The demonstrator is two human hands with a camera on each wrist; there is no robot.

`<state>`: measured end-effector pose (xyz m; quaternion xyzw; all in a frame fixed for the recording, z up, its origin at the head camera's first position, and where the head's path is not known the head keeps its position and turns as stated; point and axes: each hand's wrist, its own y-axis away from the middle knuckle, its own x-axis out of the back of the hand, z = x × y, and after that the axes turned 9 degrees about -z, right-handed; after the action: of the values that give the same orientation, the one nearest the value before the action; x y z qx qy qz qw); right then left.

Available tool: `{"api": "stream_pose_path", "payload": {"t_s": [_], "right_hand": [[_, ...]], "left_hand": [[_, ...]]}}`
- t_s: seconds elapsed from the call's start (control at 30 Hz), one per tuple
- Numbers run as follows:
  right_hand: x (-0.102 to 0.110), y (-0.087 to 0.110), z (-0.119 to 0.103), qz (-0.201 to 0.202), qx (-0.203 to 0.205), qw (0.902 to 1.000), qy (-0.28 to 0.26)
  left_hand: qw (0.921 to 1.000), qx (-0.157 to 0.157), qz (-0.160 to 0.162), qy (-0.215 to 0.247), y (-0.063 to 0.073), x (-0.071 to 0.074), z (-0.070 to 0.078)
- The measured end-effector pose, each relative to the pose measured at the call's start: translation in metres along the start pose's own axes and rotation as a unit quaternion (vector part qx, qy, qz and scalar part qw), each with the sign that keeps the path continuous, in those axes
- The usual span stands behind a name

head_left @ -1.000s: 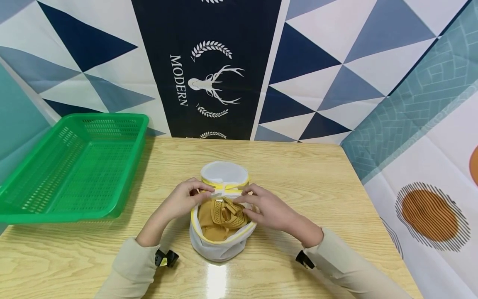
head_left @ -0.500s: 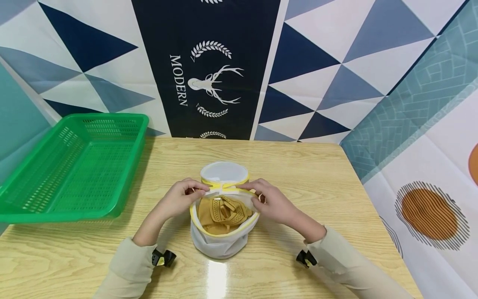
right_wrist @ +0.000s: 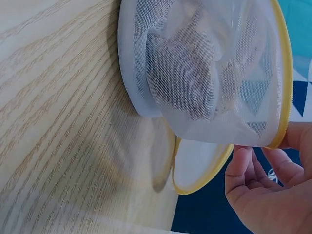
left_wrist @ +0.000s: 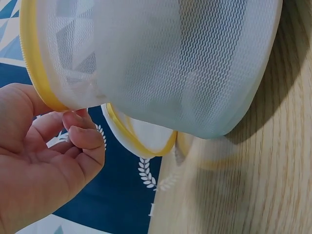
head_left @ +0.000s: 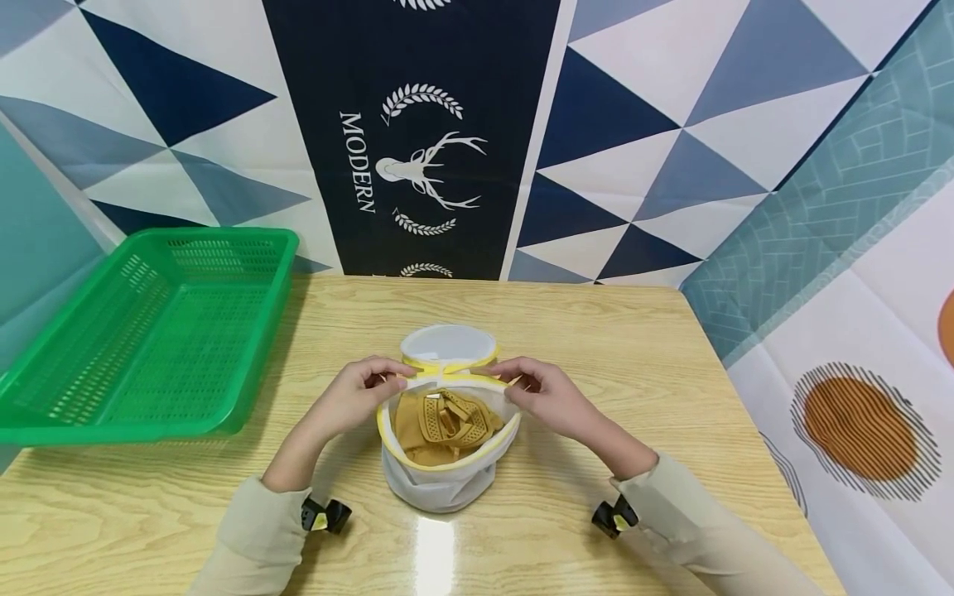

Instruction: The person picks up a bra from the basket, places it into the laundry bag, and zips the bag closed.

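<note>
We seem to be in a small indoor corner set up like a filming station: creased printed cloth [head_left: 633,141] hangs right behind a wood-grain table [head_left: 581,348], its triangles flanking a dark panel [head_left: 417,50] with a stag's head [head_left: 406,168] and the word MODERN [head_left: 358,161], and a print with an orange-brown disc [head_left: 859,426] stands at the right; whether it belongs to a home or a lab, we cannot tell

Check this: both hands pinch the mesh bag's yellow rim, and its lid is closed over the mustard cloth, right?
The lid isn't closed: the head view shows it open beyond the mesh bag, with the mustard cloth uncovered. The rest stands.
</note>
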<state>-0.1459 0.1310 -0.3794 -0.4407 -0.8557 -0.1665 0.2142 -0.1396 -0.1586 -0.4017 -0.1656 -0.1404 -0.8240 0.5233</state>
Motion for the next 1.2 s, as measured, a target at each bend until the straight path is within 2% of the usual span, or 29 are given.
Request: {"api": "stream_pose_path", "payload": {"t_s": [0.2,0.37,0.53,0.73,0.83,1.03,1.2], "right_hand": [[0.000,-0.004,0.002,0.001,-0.006,0.9999,-0.015],[0.001,-0.008,0.005,-0.001,-0.036,0.9980,-0.052],[0.002,-0.011,0.010,0.004,-0.060,0.9944,-0.087],[0.004,-0.016,0.020,0.018,-0.079,0.9898,-0.117],[0.006,-0.018,0.024,0.030,-0.083,0.9876,-0.130],[0.008,-0.018,0.028,0.045,-0.061,0.9899,-0.120],[0.007,-0.019,0.030,0.055,-0.071,0.9882,-0.124]], "left_hand": [[0.9987,0.013,-0.016,0.046,-0.005,0.003,-0.004],[0.9947,0.029,-0.031,0.093,-0.007,0.006,-0.006],[0.9921,0.039,-0.043,0.111,-0.008,0.008,-0.009],[0.9836,0.065,-0.055,0.159,-0.010,0.010,-0.014],[0.9808,0.074,-0.055,0.172,-0.010,0.012,-0.017],[0.9804,0.096,-0.038,0.168,-0.011,0.017,-0.022],[0.9730,0.132,-0.017,0.188,-0.010,0.021,-0.024]]}}
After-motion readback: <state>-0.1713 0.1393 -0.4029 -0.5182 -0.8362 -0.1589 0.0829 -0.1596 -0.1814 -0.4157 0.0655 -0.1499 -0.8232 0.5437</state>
